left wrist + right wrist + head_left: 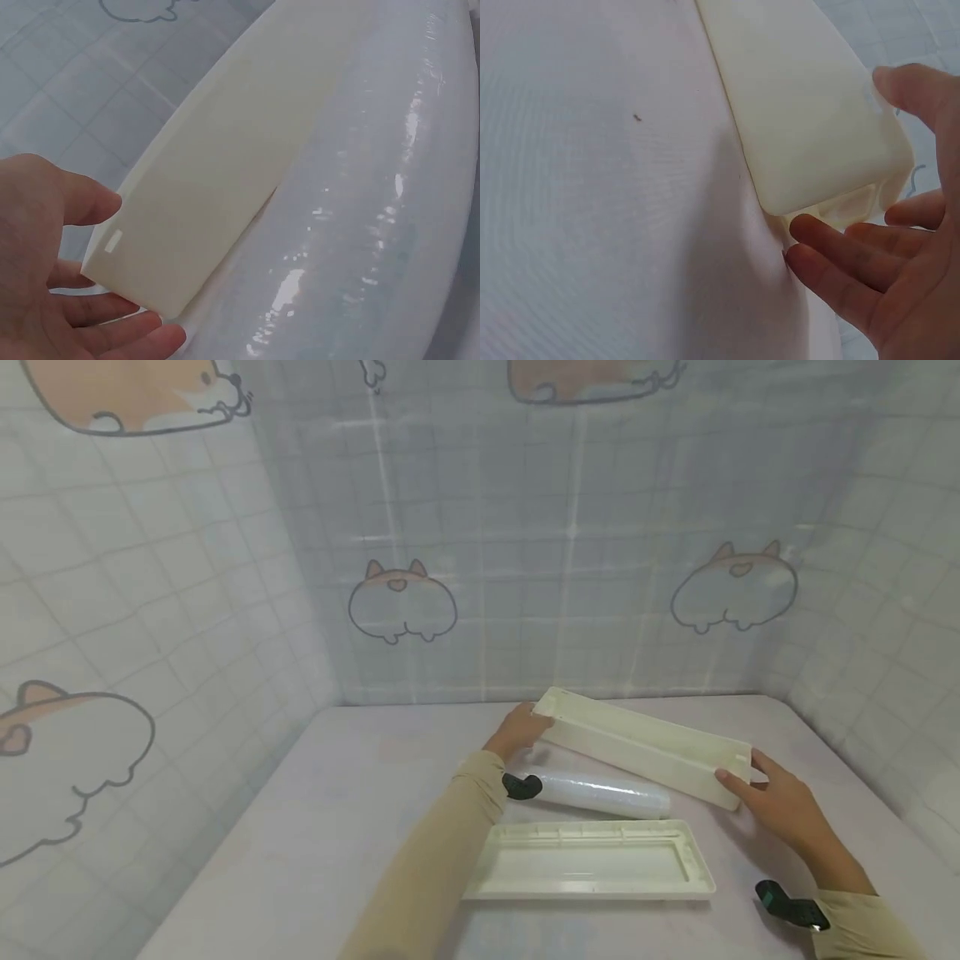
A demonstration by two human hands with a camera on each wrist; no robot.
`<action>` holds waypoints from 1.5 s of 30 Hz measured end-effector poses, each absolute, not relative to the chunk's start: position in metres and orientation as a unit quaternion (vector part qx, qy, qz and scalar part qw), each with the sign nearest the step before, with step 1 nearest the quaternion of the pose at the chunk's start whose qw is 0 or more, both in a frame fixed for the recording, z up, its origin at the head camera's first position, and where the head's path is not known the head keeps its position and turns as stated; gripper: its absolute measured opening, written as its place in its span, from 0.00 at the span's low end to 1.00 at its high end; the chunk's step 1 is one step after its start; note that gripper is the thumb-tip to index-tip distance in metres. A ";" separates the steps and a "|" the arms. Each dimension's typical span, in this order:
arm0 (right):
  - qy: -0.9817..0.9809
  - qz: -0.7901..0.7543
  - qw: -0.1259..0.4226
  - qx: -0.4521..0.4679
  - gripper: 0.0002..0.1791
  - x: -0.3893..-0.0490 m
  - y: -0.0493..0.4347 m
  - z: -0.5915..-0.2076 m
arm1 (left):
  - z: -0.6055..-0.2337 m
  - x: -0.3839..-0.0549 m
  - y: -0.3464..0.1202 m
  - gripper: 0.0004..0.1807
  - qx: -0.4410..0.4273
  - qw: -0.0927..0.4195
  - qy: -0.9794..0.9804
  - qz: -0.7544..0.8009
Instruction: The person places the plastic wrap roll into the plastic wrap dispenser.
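Note:
A long cream plastic box (637,743) is held tilted near the back of the table, its left end farther away than its right. My left hand (520,731) grips the left end, thumb over the top edge and fingers at the end and underneath. The right hand (787,802) holds the opposite end, thumb on the near side. Just in front of the box lies a roll of clear plastic film (600,793), its left part behind my left wrist. Nearer still is a shallow cream lid (592,893) with its ribbed inside facing up, partly covered by the left sleeve.
All of this is on a pale table (315,827). A grey-white tiled backdrop (510,610) with cartoon dogs rises behind and on both sides. Black wrist straps (791,906) stick out beside each sleeve.

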State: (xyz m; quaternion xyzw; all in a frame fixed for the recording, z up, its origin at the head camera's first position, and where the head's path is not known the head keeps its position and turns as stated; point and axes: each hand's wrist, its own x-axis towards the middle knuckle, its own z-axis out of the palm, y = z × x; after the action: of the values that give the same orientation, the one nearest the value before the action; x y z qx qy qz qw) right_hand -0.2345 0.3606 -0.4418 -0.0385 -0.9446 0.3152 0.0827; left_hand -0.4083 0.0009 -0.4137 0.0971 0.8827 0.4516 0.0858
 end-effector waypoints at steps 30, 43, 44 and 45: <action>-0.921 0.359 0.144 -0.040 0.49 -0.236 0.347 -0.442 | -0.398 -0.413 -0.015 0.19 0.101 0.042 0.878 0.467; -0.909 0.400 0.111 -0.044 0.51 -0.240 0.334 -0.441 | -0.401 -0.404 -0.034 0.31 0.100 0.074 0.837 0.532; -0.908 0.402 0.112 -0.044 0.50 -0.240 0.333 -0.441 | -0.400 -0.405 -0.034 0.30 0.104 0.070 0.842 0.525; -0.907 0.403 0.114 -0.045 0.50 -0.240 0.332 -0.441 | -0.400 -0.405 -0.035 0.30 0.108 0.066 0.845 0.520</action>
State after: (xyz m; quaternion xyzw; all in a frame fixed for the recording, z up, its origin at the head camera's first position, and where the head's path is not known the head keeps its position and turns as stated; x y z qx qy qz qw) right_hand -0.2396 0.3319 -0.4408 -0.0451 -0.9071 0.4029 0.1137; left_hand -0.4052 -0.0346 -0.3996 0.1083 0.8449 0.5196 0.0661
